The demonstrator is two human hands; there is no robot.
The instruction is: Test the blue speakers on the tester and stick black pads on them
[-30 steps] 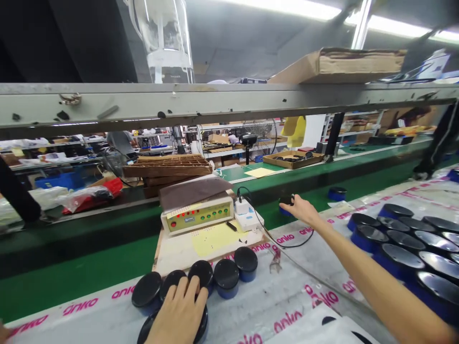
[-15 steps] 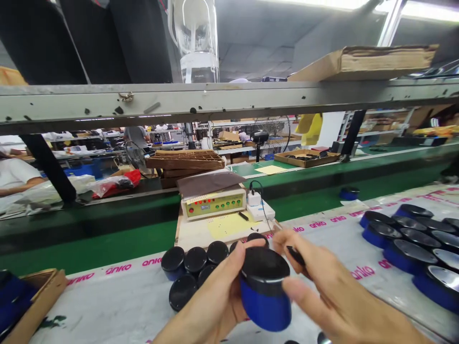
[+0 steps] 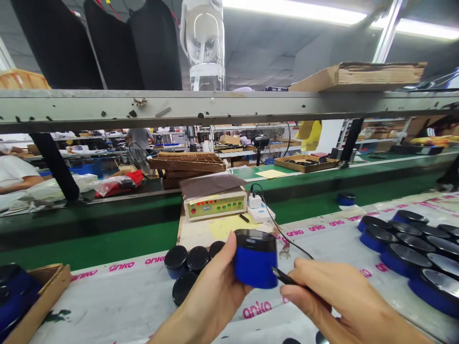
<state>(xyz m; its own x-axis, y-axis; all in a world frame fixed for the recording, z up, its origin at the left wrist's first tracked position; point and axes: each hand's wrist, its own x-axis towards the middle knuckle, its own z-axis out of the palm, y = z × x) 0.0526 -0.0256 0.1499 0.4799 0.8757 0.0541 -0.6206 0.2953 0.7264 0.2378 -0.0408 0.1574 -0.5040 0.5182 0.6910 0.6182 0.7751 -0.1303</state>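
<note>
A blue canister with a black top (image 3: 255, 265) sits upright in the left hand (image 3: 211, 292), gripped firmly around its side. The right hand (image 3: 333, 298) pinches a slim black probe (image 3: 287, 278) narrowly, its tip just beside the canister's wall. Black-topped canisters (image 3: 175, 262) stand beyond, with a control box (image 3: 215, 208) farther off.

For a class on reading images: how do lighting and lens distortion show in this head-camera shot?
Head view: the ceiling light glares white; the glossy lids at right reflect it; the wide lens enlarges the close blue canister.
</note>
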